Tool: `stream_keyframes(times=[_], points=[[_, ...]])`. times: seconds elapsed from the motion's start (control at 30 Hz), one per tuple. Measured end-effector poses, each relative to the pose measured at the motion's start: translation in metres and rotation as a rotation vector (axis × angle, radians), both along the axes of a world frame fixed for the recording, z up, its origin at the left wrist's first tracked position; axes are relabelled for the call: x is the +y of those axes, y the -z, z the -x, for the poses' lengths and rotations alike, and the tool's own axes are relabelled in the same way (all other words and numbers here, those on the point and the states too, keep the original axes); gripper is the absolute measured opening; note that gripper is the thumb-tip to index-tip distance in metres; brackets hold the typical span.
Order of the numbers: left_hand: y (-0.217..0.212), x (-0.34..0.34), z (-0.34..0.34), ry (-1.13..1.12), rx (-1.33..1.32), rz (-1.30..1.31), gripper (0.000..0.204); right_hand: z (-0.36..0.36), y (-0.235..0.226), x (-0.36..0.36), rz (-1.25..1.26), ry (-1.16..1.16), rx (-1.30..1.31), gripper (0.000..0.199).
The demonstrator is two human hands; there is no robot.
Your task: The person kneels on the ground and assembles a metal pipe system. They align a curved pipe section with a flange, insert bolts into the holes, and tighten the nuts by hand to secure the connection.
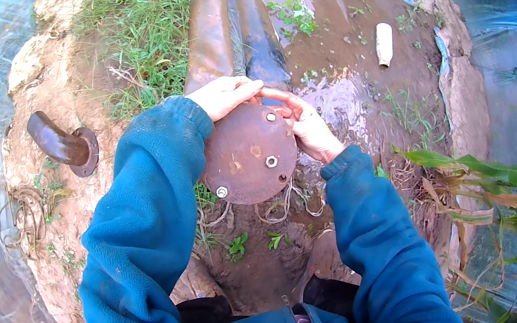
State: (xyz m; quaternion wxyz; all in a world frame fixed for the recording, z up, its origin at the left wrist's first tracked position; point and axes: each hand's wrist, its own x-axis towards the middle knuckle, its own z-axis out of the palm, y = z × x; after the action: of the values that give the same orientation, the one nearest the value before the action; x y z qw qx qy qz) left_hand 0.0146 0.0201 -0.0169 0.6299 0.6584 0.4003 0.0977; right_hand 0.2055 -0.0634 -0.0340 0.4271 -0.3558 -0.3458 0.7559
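A rusty round metal flange plate (pixel 245 153) stands in front of me, its flat face up. Bolt ends with nuts show at its far right edge and its near left edge, and a hex nut (pixel 271 161) sits on the face beside a bare bolt hole (pixel 282 178). My left hand (pixel 226 96) reaches over the far edge, fingers pressed together. Round the far right edge curls my right hand (pixel 309 127), its fingertips meeting the left ones. Whatever lies between the fingertips is hidden.
A rusty elbow pipe with flange (pixel 64 145) lies on soil at left. Two flat plastic hoses (pixel 209 29) run away beyond the plate. A white bottle (pixel 384 44) lies on wet mud at right. Loose cord (pixel 277 212) hangs below the plate; corn leaves (pixel 504 178) stand near right.
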Motion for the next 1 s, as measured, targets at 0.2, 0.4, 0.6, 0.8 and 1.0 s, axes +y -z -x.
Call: stream_keyframes(times=[0.2,0.4,0.6,0.8,1.0], points=[[-0.005,0.004,-0.005,0.172,0.102,-0.083,0.047,-0.009,-0.002,-0.005,0.117,0.042,0.014,0.042],[-0.001,0.011,-0.013,0.284,0.026,0.016,0.033,-0.008,-0.038,-0.012,-0.059,0.082,-0.469,0.033],[0.010,0.013,-0.003,0.272,-0.124,0.108,0.027,-0.002,-0.066,-0.049,-0.446,0.124,-1.144,0.027],[0.018,0.012,-0.006,0.248,-0.144,0.095,0.028,0.026,-0.070,-0.068,-0.786,0.010,-1.398,0.030],[0.025,0.013,-0.005,0.228,-0.146,0.020,0.031,0.030,-0.066,-0.065,-0.807,0.024,-1.453,0.020]])
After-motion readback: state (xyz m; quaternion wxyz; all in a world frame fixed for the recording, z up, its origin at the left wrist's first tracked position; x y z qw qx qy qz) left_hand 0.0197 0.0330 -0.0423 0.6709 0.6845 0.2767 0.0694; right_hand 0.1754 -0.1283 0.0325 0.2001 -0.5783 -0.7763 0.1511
